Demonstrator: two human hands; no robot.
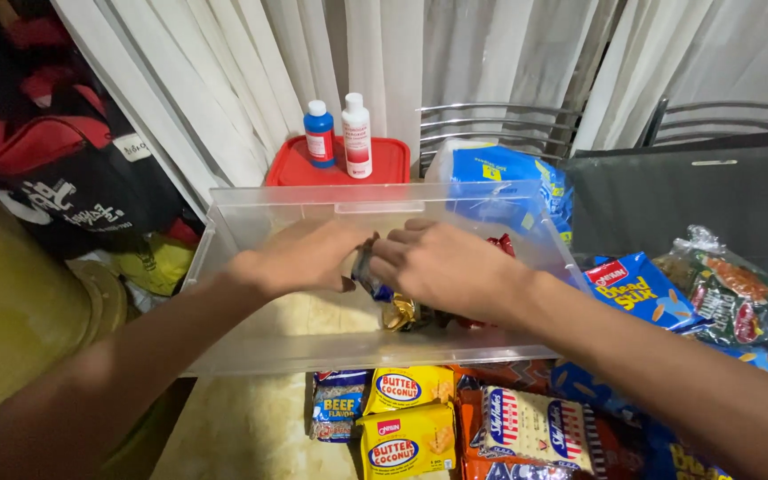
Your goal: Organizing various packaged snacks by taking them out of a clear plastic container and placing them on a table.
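Reaching into the clear plastic bin (251, 222), the person's left hand (300, 258) and right hand (442, 267) meet over its middle, fingers curled together on a small dark snack packet (368, 271) held between them just above the bin's floor. Gold-wrapped sweets (402, 313) and red wrappers (501, 244) lie inside the bin under the right hand. In front of the bin sit yellow biscuit packs (406, 418); behind it, two bottles (340, 133) stand on a red lid (291, 169). The bin juts past its support, so leaning on its near wall could likely tip it, spilling sweets.
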